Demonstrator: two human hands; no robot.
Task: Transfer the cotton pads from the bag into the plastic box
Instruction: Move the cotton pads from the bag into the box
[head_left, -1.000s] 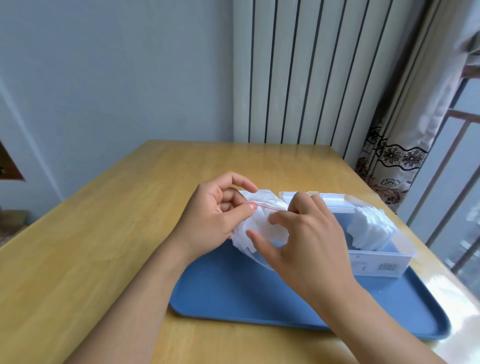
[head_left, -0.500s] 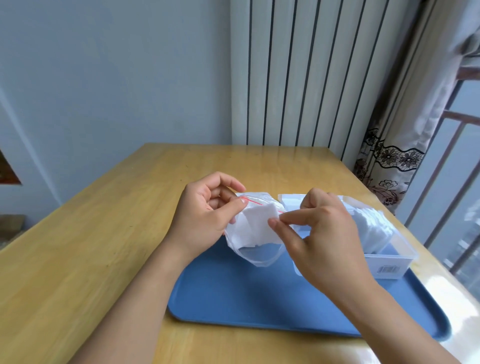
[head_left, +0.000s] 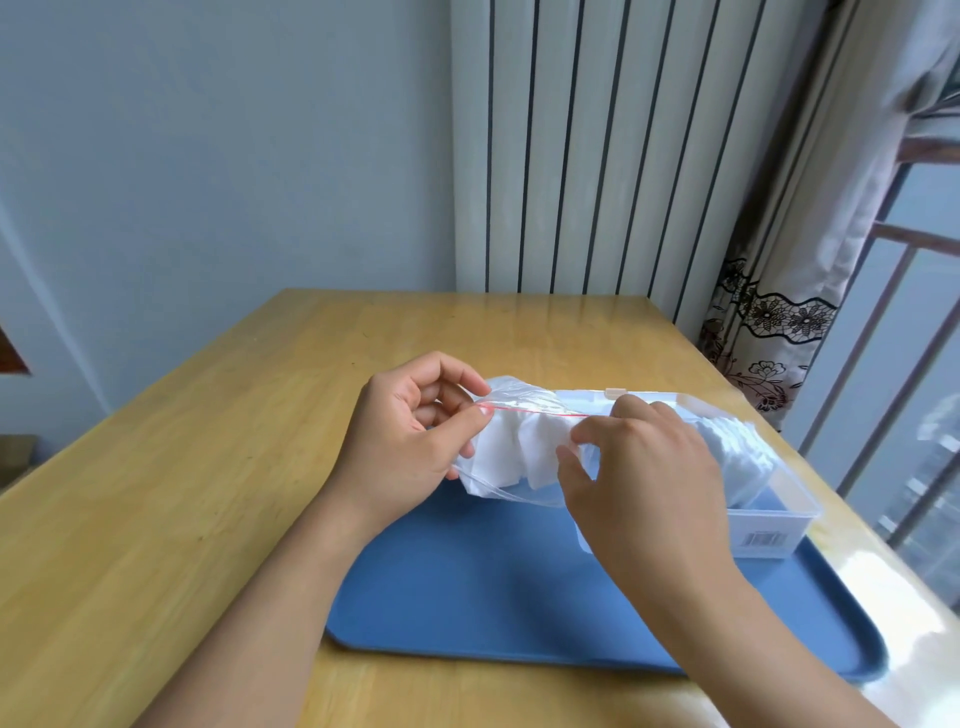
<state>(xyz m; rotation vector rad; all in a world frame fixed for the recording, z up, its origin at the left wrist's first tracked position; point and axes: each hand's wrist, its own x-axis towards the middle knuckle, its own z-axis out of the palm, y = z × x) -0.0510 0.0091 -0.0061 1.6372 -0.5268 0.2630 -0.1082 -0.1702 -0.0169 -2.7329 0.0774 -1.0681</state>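
A clear zip bag (head_left: 519, 452) with a red seal line holds white cotton pads and hangs above the blue tray (head_left: 493, 597). My left hand (head_left: 410, 441) pinches the bag's left top corner between thumb and forefinger. My right hand (head_left: 639, 467) pinches the bag's right end at the seal line. Behind my right hand a clear plastic box (head_left: 779, 514) stands on the tray's right side. Several white cotton pads (head_left: 737, 457) are stacked inside it.
The tray lies on a wooden table (head_left: 208, 493). A white radiator (head_left: 597, 156) stands behind the table's far edge. A patterned curtain (head_left: 769, 322) and a window railing (head_left: 909, 338) are at the right.
Both hands have drawn apart, stretching the bag's sealed top into a straight line. The right hand has shifted right toward the box; the bag now lies wider and flatter.
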